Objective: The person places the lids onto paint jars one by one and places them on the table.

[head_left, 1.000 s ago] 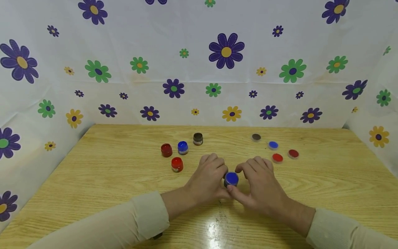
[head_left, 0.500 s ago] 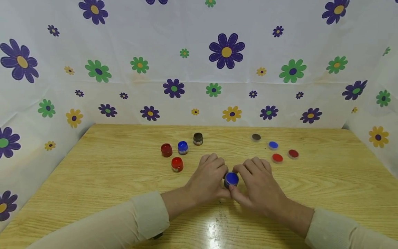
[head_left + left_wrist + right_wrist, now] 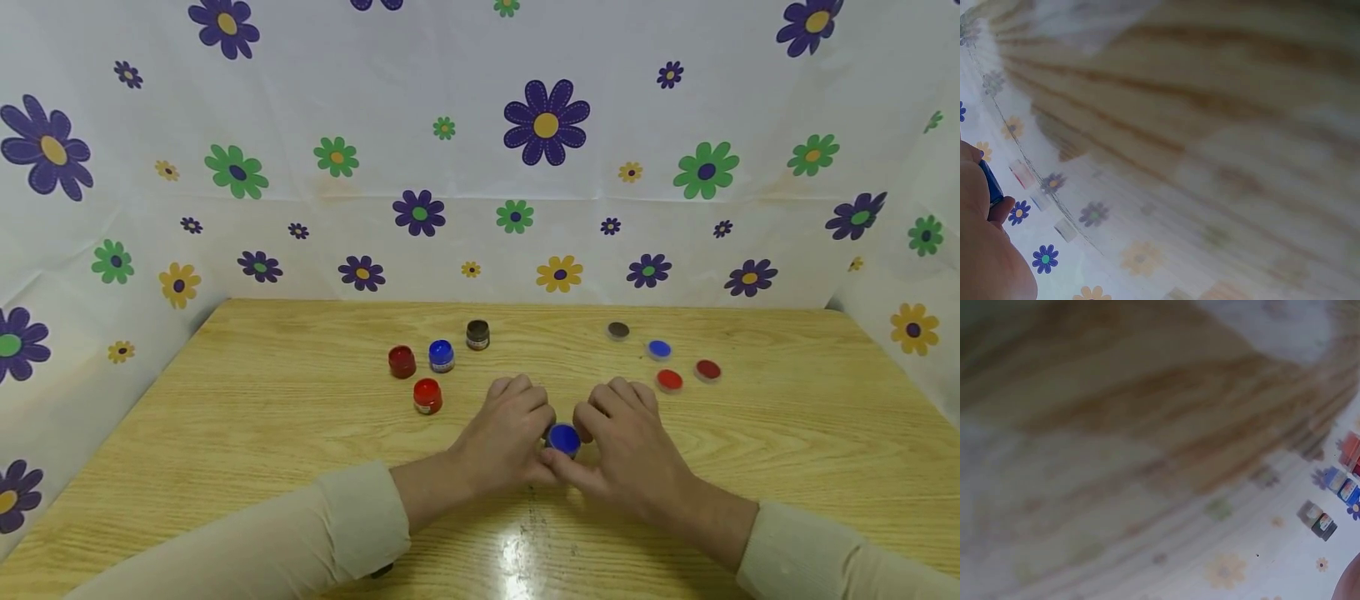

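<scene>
In the head view, a small dark-blue paint jar [image 3: 564, 439] stands between the two hands, its round blue top tilted up. My left hand [image 3: 506, 435] grips its left side, with the fingers behind and the thumb low in front. The right hand [image 3: 626, 442] has its thumb against the jar's front edge and curled fingers at its right rim. Part of the blue jar [image 3: 992, 184] shows between finger and thumb in the left wrist view. The hands hide the jar's lower body. In the right wrist view only an edge of the hand [image 3: 1349, 584] shows.
Left of the hands stand lidless paint jars: dark red [image 3: 402, 362], blue [image 3: 442, 356], bright red [image 3: 427, 396] and black [image 3: 477, 335]. Several lids, among them a bright red lid [image 3: 670, 382], lie at the right. A dark object [image 3: 382, 570] pokes out below the left sleeve.
The held jar has shifted slightly right and towards me, its top tilting a little. The right index finger closed in on the rim, then drew back right. Other jars and lids stay put.
</scene>
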Action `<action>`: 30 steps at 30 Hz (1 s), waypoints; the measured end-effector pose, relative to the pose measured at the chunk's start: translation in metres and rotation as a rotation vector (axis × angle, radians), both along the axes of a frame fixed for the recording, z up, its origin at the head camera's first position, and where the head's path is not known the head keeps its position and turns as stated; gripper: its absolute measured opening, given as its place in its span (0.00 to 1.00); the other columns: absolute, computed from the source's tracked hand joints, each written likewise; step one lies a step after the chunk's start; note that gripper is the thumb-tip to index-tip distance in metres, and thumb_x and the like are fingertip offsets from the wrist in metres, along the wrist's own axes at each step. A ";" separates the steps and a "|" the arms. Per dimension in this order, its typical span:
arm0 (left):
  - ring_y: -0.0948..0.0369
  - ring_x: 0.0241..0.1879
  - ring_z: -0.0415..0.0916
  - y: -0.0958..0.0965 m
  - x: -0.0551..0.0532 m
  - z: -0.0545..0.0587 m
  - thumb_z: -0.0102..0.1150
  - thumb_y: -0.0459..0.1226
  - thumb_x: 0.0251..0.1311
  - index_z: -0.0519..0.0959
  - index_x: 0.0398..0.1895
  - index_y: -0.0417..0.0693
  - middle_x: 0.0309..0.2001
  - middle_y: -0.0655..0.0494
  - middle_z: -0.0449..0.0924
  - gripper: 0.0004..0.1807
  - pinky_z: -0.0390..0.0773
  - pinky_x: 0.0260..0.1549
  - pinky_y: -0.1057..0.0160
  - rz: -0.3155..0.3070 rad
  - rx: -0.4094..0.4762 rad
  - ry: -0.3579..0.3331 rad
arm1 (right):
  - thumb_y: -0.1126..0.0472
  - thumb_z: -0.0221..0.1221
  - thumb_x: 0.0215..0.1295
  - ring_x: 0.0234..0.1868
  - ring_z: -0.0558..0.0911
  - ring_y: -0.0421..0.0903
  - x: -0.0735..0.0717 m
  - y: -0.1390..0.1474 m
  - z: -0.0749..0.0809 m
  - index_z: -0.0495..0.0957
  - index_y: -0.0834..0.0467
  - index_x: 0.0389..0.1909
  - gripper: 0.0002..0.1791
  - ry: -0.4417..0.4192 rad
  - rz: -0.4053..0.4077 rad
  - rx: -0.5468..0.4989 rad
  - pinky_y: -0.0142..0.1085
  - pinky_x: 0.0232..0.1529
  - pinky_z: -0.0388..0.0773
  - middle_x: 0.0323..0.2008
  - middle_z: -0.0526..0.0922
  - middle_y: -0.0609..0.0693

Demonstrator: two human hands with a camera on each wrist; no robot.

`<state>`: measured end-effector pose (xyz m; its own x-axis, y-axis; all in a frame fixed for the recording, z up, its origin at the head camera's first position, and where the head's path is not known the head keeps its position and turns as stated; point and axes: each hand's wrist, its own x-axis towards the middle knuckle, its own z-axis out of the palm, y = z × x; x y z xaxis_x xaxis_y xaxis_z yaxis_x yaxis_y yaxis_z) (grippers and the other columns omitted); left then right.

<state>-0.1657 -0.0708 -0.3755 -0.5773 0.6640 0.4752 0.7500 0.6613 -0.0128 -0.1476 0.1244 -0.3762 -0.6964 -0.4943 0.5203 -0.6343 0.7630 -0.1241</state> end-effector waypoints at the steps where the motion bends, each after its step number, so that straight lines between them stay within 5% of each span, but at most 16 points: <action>1: 0.63 0.34 0.62 0.000 0.000 0.000 0.75 0.57 0.40 0.78 0.24 0.51 0.28 0.63 0.71 0.23 0.61 0.41 0.64 0.000 -0.003 -0.004 | 0.31 0.60 0.58 0.35 0.64 0.42 0.000 0.000 0.000 0.72 0.49 0.24 0.26 -0.004 -0.005 -0.001 0.41 0.46 0.58 0.27 0.67 0.40; 9: 0.63 0.34 0.62 -0.001 0.000 -0.001 0.77 0.59 0.39 0.78 0.24 0.50 0.27 0.64 0.71 0.26 0.61 0.40 0.63 0.020 0.048 -0.058 | 0.41 0.61 0.58 0.40 0.69 0.44 -0.001 0.000 -0.002 0.79 0.53 0.42 0.21 -0.008 0.033 -0.035 0.45 0.49 0.61 0.35 0.77 0.46; 16: 0.64 0.31 0.62 -0.001 -0.001 -0.004 0.76 0.61 0.39 0.78 0.22 0.51 0.26 0.64 0.72 0.26 0.62 0.39 0.64 0.002 0.082 -0.029 | 0.50 0.59 0.52 0.39 0.68 0.43 -0.004 -0.001 -0.005 0.78 0.53 0.36 0.13 0.070 0.087 -0.071 0.44 0.46 0.60 0.32 0.74 0.44; 30: 0.63 0.32 0.61 0.001 0.000 -0.002 0.76 0.59 0.40 0.78 0.23 0.50 0.26 0.63 0.69 0.25 0.60 0.39 0.64 -0.001 0.037 -0.048 | 0.46 0.61 0.54 0.39 0.68 0.44 -0.003 0.000 -0.005 0.74 0.53 0.32 0.15 0.058 0.057 -0.046 0.44 0.47 0.61 0.31 0.73 0.44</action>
<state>-0.1657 -0.0694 -0.3771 -0.5990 0.6471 0.4716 0.7501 0.6595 0.0479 -0.1510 0.1241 -0.3809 -0.6358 -0.5073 0.5818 -0.6840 0.7195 -0.1201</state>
